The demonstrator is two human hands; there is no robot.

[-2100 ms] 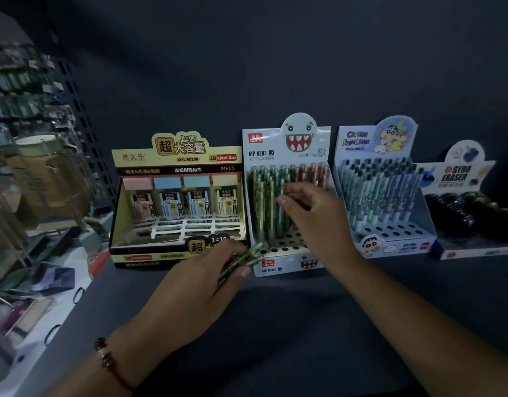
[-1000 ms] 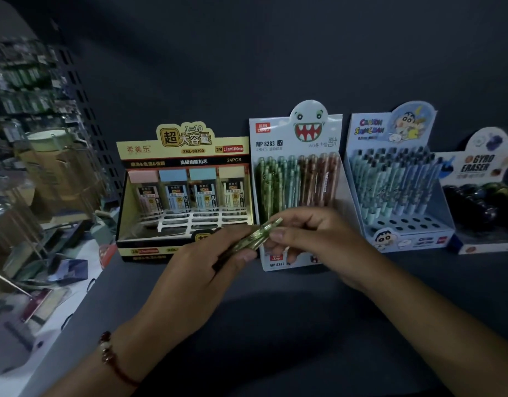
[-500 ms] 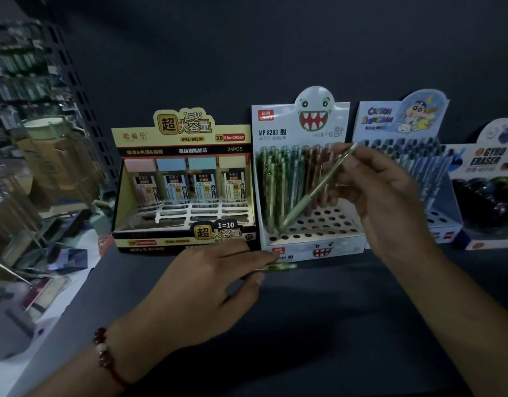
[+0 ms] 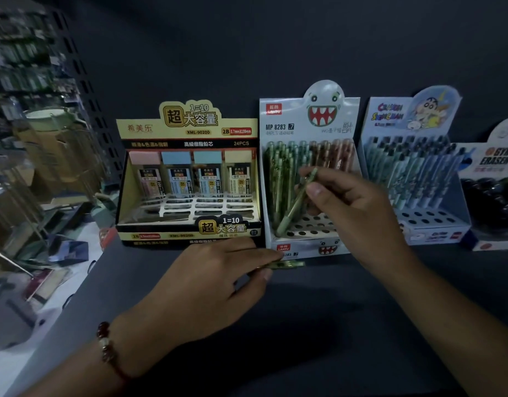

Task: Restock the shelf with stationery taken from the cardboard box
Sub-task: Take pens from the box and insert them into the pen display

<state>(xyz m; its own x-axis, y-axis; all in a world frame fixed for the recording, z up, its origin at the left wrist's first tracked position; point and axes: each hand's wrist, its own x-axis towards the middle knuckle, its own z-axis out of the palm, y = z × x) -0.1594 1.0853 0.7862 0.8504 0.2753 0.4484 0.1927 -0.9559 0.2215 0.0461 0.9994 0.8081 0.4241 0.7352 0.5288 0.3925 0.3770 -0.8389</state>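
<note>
Your right hand (image 4: 358, 207) pinches one green pencil (image 4: 297, 204), tip at an empty hole of the monster display (image 4: 307, 239). Your left hand (image 4: 212, 285), just before that display, grips spare pencils (image 4: 287, 264). Front rows unfilled; restocking partly done.

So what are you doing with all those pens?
A person is filling a display on a shop shelf. The right hand pinches one green pencil and lowers its tip toward an empty hole at the front of the monster-face display box. The left hand holds more green pencils, waiting their turn. The back rows are already full.
</note>
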